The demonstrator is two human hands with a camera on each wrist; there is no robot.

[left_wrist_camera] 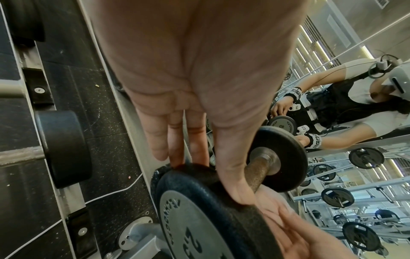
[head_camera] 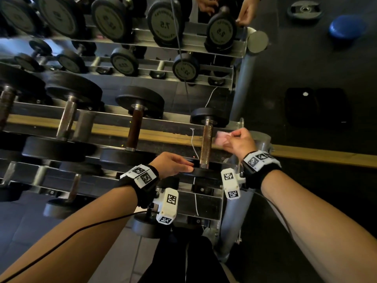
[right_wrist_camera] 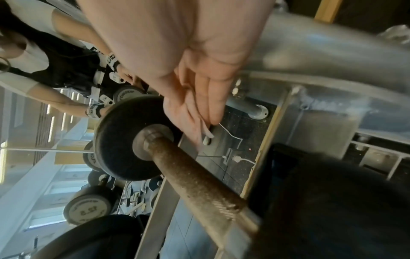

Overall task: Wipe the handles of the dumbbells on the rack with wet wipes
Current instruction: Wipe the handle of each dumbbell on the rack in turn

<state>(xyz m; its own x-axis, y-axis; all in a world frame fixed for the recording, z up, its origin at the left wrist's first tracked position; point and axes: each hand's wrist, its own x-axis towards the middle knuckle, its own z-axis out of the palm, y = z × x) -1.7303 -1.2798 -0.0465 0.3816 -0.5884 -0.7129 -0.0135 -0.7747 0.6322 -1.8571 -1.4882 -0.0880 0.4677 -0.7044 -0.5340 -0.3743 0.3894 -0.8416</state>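
At the right end of the rack's [head_camera: 228, 127] near shelf, the last small dumbbell [head_camera: 206, 139] lies across the two rails, its rusty, knurled handle [head_camera: 206, 144] bare between the weights. The left hand [head_camera: 173, 163] steadies it: the fingers lie fairly straight over the rim of the near weight [left_wrist_camera: 199, 201], thumb down its other side, bracing rather than gripping. The right hand [head_camera: 241, 140] pinches a crumpled pink wet wipe [head_camera: 221, 137] between thumb and curled fingers, just beside the handle on its right and, as far as the head view shows, not yet touching it.

The step in hand looks to be starting the wipe on this handle. To do it well, I would open the wipe out of its wad so that it can wrap most of the way round the bar, then run it from one collar to the other with firm pressure, since the knurling will hold dirt. Rolling the dumbbell a little with the left hand would bring the underside up. A thin white cord [head_camera: 193, 139] hangs just left of the handle and could snag.
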